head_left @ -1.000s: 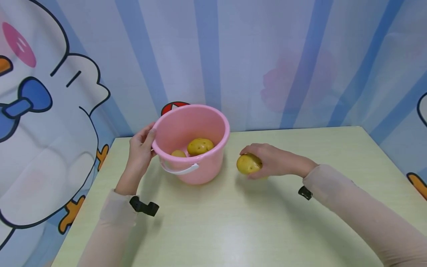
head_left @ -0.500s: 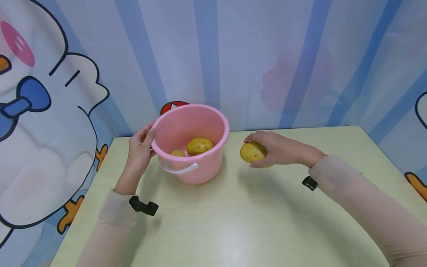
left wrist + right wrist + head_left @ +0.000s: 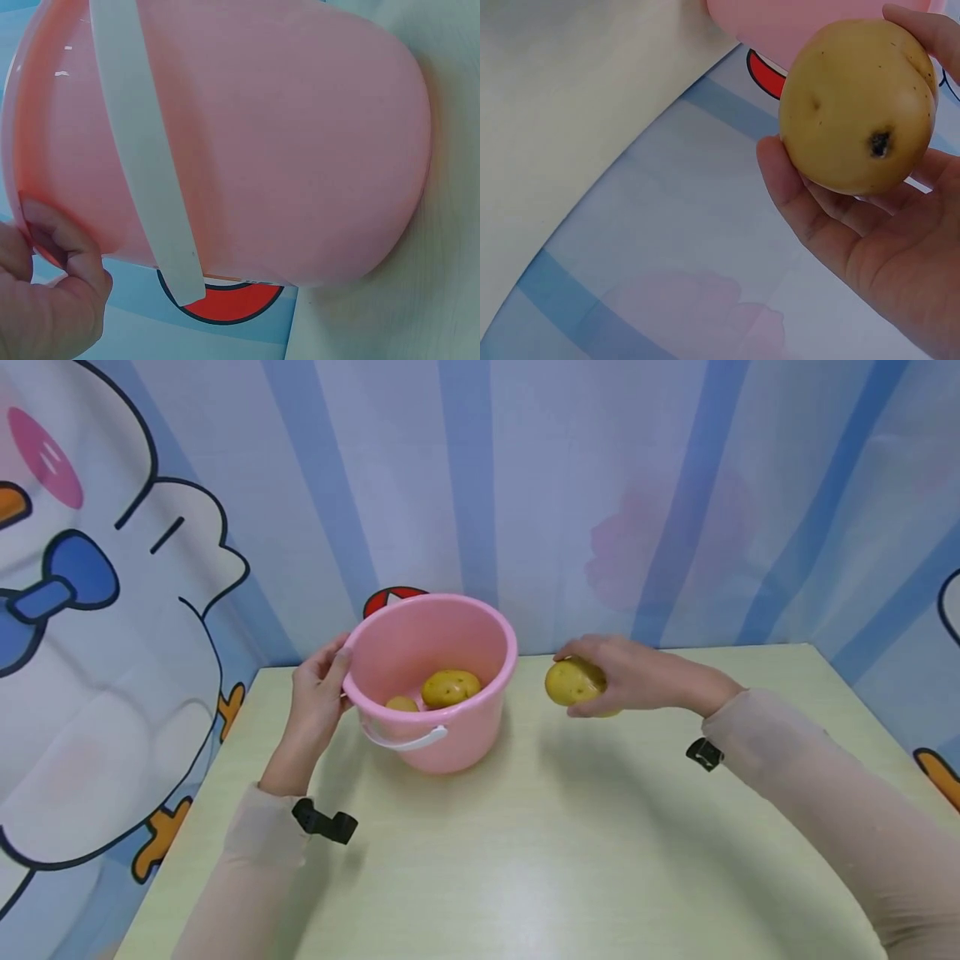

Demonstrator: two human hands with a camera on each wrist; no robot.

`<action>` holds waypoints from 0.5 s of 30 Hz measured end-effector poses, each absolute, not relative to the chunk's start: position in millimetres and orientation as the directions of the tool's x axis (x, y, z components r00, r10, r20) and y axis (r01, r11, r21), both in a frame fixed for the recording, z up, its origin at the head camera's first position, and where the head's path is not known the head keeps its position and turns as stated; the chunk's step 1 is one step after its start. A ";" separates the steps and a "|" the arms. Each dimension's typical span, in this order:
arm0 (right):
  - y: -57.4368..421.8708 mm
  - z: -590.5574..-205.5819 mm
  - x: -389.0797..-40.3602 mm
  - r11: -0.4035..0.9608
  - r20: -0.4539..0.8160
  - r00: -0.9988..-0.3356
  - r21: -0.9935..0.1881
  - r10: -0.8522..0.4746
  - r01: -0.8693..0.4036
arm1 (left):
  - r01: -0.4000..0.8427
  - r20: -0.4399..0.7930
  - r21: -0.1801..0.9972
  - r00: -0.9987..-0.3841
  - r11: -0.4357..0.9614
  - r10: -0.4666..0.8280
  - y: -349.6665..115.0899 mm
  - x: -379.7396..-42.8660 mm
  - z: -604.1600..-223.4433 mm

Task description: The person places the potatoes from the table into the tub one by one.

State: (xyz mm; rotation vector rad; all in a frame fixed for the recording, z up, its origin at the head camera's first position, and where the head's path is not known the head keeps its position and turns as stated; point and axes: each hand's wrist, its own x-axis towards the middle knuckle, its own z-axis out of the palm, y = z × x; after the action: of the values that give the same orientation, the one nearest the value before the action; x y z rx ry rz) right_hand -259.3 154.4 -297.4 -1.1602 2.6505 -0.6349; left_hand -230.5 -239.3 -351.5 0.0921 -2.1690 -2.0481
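Note:
A pink bucket (image 3: 450,747) with a white handle (image 3: 408,743) stands on the table, tilted slightly toward me in the head view. My left hand (image 3: 318,702) pinches its rim at the left side, thumb over the edge; the left wrist view shows curled fingers (image 3: 64,225) under the rim. Inside the bucket lie a yellow potato (image 3: 450,688) and a smaller, partly hidden pale one (image 3: 402,703). Right of the bucket, my right hand (image 3: 637,677) grips another potato (image 3: 573,682) above the table. A dark spot marks that potato (image 3: 855,105) in the right wrist view.
The pale wooden table (image 3: 480,860) ends at a back edge against a blue striped curtain (image 3: 555,510) with cartoon prints. The bucket stands near that back edge. A black wrist strap (image 3: 324,821) sits on the left sleeve.
My right hand has lifted the potato up and slightly away to the right, toward the back of the table. The left hand and the bucket have stayed in place.

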 end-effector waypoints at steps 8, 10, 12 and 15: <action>154.6 -279.9 -267.9 0.594 0.053 -0.681 -0.442 -0.730 -0.671 | 0.062 0.071 0.996 -0.986 0.065 -0.152 -238.1 -230.2 -350.4; 154.4 -275.5 -269.5 0.591 0.065 -0.680 -0.441 -0.730 -0.676 | 0.064 0.075 0.995 -0.985 0.071 -0.153 -237.9 -230.4 -350.0; 153.4 -270.9 -270.6 0.588 0.069 -0.681 -0.448 -0.729 -0.674 | 0.065 0.077 0.995 -0.985 0.078 -0.154 -237.8 -230.9 -349.7; 150.2 -264.0 -272.7 0.588 0.065 -0.685 -0.456 -0.726 -0.668 | 0.065 0.076 0.995 -0.985 0.077 -0.153 -237.6 -231.3 -349.6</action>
State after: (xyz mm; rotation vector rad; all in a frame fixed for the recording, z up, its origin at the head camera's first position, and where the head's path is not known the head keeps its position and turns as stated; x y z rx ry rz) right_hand -272.7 150.2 -264.0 -1.1837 2.6844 -0.6896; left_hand -231.3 -237.6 -349.6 0.0906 -2.1814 -2.0292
